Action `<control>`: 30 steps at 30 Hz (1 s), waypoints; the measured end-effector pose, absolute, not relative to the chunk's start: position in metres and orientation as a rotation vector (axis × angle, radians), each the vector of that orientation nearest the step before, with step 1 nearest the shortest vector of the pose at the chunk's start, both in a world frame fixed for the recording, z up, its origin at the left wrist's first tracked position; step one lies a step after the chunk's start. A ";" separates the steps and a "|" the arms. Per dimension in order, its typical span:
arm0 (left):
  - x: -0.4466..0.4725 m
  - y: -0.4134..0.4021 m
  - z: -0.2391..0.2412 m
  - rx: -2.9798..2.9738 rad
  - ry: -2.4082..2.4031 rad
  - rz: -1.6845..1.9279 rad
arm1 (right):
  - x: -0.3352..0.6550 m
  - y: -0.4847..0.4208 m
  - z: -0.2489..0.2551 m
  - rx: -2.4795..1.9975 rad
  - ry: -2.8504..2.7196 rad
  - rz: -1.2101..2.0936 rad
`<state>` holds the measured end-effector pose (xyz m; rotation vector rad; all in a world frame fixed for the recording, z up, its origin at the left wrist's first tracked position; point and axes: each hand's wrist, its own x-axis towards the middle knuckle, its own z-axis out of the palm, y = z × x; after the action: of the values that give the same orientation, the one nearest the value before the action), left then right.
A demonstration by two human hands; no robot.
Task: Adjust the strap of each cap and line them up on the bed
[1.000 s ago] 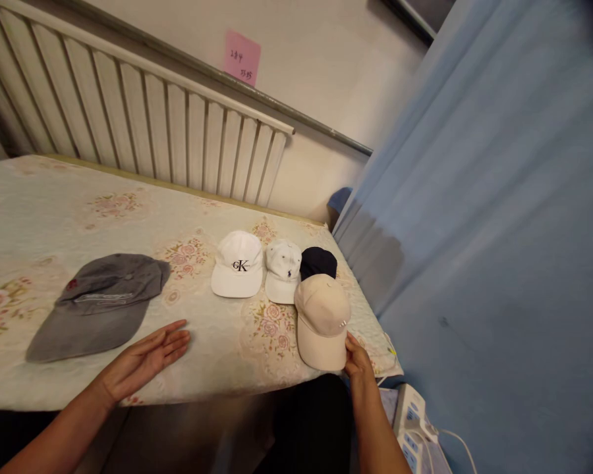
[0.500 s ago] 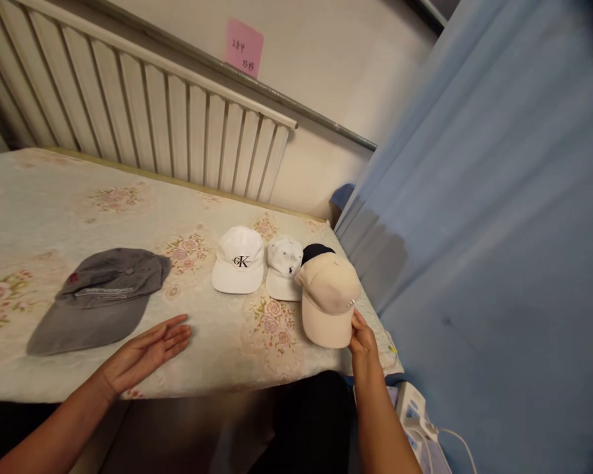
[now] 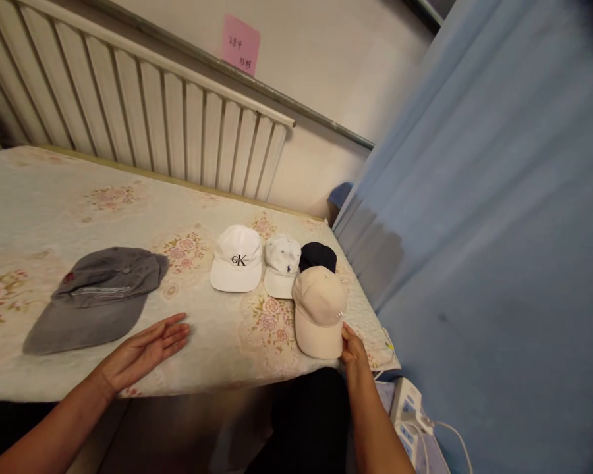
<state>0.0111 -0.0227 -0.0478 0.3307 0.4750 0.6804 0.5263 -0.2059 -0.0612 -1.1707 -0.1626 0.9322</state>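
My right hand (image 3: 354,347) grips the right edge of a beige baseball cap (image 3: 319,309), its brim facing me. Behind that cap a black cap (image 3: 319,255) is partly covered. A small white cap with a dark rider logo (image 3: 281,264) sits just left of it, and a white cap with CK lettering (image 3: 236,258) is farther left. My left hand (image 3: 145,349) is held palm up with fingers stretched out, holding nothing. Close to it, on the left, lies a grey baseball cap (image 3: 99,296) with its brim toward the lower left.
The caps rest on a bed with a floral cover (image 3: 128,224). A white radiator (image 3: 178,125) runs behind it, below a pink note (image 3: 240,45). At the right hangs a blue curtain (image 3: 474,230). A white power strip (image 3: 406,415) with cables stands at the lower right.
The beige cap has moved down and slightly left, toward me, with my right hand on it. More of the black cap now shows. My left hand has hardly moved.
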 end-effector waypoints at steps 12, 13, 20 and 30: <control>0.010 -0.024 -0.046 0.367 0.442 0.665 | 0.521 -0.212 -0.044 -1.173 -0.207 0.918; 0.010 -0.024 -0.046 0.360 0.437 0.658 | 0.522 -0.213 -0.040 -1.168 -0.212 0.918; 0.011 -0.024 -0.046 0.418 0.451 0.699 | 0.534 -0.213 -0.014 -1.141 -0.233 0.881; 0.009 -0.024 -0.048 0.378 0.450 0.683 | 0.516 -0.168 -0.027 -1.082 -0.258 0.861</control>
<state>0.0093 -0.0241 -0.0482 0.3779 0.4500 0.6829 0.5159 -0.1679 -0.0273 -1.0821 -0.2580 0.8609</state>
